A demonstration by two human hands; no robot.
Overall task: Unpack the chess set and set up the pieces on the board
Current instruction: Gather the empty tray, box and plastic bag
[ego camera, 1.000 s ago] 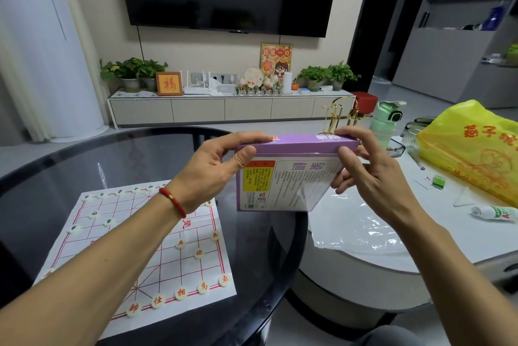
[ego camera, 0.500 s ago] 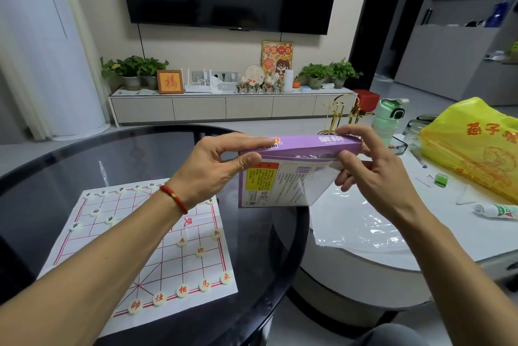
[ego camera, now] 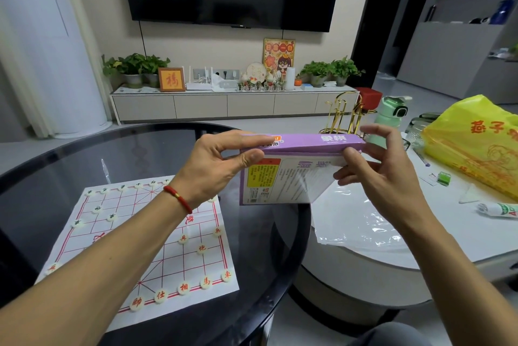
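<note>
A purple chess box [ego camera: 302, 144] hangs in the air above the edge of the dark glass table [ego camera: 56, 166], its printed white back facing me. My left hand [ego camera: 215, 166] grips its left end between thumb and fingers. My right hand [ego camera: 375, 166] pinches clear plastic wrap [ego camera: 316, 180] at the box's right end with the thumb. A white paper chess board [ego camera: 173, 261] with red lines lies on the table at lower left, and round cream chess pieces [ego camera: 183, 287] stand along its near and far rows.
To the right stands a white round table [ego camera: 462, 236] carrying a clear plastic sheet [ego camera: 361, 230], a yellow bag [ego camera: 476, 146], a tube [ego camera: 496, 209], a green bottle [ego camera: 392, 113] and a gold rack [ego camera: 344, 116]. A TV cabinet [ego camera: 232, 104] lines the far wall.
The box has tilted flatter, so its purple side edge shows more. My right thumb has peeled the clear wrap away from the box's right end.
</note>
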